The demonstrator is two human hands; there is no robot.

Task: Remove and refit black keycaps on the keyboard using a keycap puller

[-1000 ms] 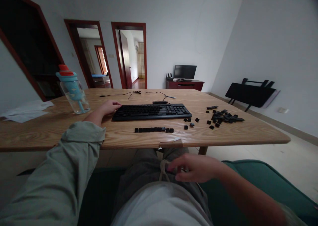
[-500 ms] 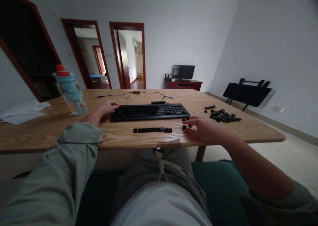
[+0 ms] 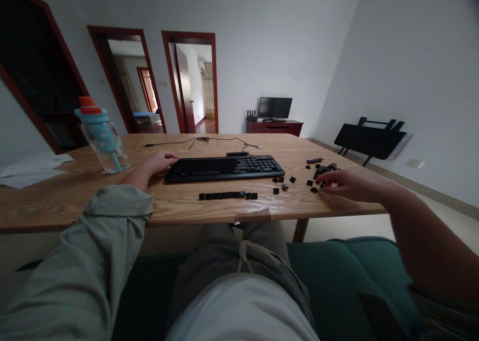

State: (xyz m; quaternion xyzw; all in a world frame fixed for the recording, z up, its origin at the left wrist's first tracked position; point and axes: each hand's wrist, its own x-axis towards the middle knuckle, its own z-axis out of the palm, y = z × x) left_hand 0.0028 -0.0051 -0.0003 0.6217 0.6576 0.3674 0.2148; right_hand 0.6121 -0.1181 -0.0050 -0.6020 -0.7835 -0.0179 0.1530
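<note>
The left hand [image 3: 160, 162] is touching one keyboard [image 3: 224, 169]; the right hand [image 3: 350, 184] is reaching to one keycap pile [image 3: 328, 169], both grips unclear.

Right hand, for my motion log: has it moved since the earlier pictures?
Yes: against the keyboard, the right hand has moved farther right, now at the keycap pile.

Head-height view, forward and down.
</note>
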